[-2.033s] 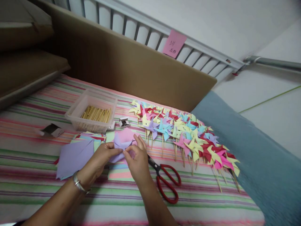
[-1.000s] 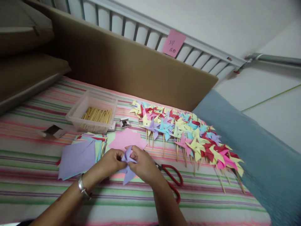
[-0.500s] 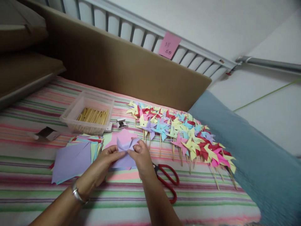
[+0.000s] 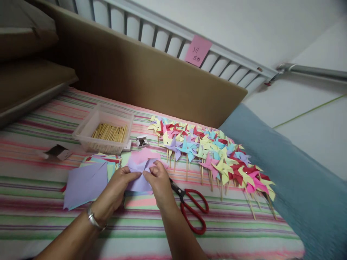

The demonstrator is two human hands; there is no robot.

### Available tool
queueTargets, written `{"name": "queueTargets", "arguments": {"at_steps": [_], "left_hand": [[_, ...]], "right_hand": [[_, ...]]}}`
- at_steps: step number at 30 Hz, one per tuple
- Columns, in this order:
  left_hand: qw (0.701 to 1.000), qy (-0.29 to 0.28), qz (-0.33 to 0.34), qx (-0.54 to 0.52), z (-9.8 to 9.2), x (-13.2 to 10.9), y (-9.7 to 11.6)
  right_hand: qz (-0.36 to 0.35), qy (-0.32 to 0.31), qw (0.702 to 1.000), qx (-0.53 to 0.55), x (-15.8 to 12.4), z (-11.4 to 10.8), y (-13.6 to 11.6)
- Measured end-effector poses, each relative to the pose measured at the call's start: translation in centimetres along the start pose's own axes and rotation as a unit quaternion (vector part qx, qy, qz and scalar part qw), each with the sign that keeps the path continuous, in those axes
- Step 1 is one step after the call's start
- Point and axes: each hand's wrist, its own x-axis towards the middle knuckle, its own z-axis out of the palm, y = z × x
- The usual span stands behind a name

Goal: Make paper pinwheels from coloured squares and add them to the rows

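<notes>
Both my hands pinch a lilac paper square [image 4: 138,173] over the striped cloth [image 4: 135,227], folding its corners toward the middle. My left hand [image 4: 117,187], with a metal bangle on the wrist, grips the paper's left side. My right hand [image 4: 158,182] holds folded tips at the centre. A pink sheet [image 4: 141,156] lies just beyond the paper. A stack of cut coloured squares [image 4: 86,180], lilac on top, lies left of my left hand. Red-handled scissors [image 4: 189,207] rest right of my right hand.
Many finished paper pinwheels on sticks [image 4: 211,151] spread to the right. A clear tub of wooden sticks [image 4: 104,133] stands at the back left, with a small pin box [image 4: 142,141] beside it. Cardboard [image 4: 151,79] and a railing lie behind; a blue blanket [image 4: 298,195] at right.
The hands lifted the lilac paper nearer a second ago, then set it back down further off; more corners are now folded in to the centre.
</notes>
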Motion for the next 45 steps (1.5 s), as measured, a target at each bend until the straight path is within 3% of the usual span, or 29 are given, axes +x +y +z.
{"name": "queueTargets", "arguments": {"at_steps": [9, 23, 26, 30, 32, 39, 45], "left_hand": [[0.998, 0.045, 0.044, -0.002, -2.0, 0.9, 1.8], [0.998, 0.047, 0.035, -0.005, -2.3, 1.1, 2.0], [0.998, 0.053, 0.037, -0.023, -2.3, 1.0, 2.3], [0.998, 0.049, 0.040, -0.029, -2.2, 0.7, 2.7], [0.998, 0.040, 0.039, -0.025, -2.2, 0.7, 2.7], [0.998, 0.045, 0.032, 0.039, -2.4, 1.1, 1.6], [0.996, 0.052, 0.032, 0.072, -1.2, 0.7, 0.8]], "right_hand": [[-0.038, -0.046, 0.998, -0.030, -0.4, -0.2, -0.3], [-0.074, -0.044, 0.994, -0.062, -0.2, -0.6, 0.5], [-0.126, -0.053, 0.984, -0.115, -0.5, -0.9, 0.6], [-0.256, -0.060, 0.935, -0.236, -0.9, -1.4, 0.0], [-0.281, -0.061, 0.918, -0.272, -1.0, -1.6, -0.4], [-0.270, -0.054, 0.913, -0.302, -0.8, -1.7, -0.8], [-0.237, -0.020, 0.913, -0.332, -1.1, -0.9, -0.8]]}}
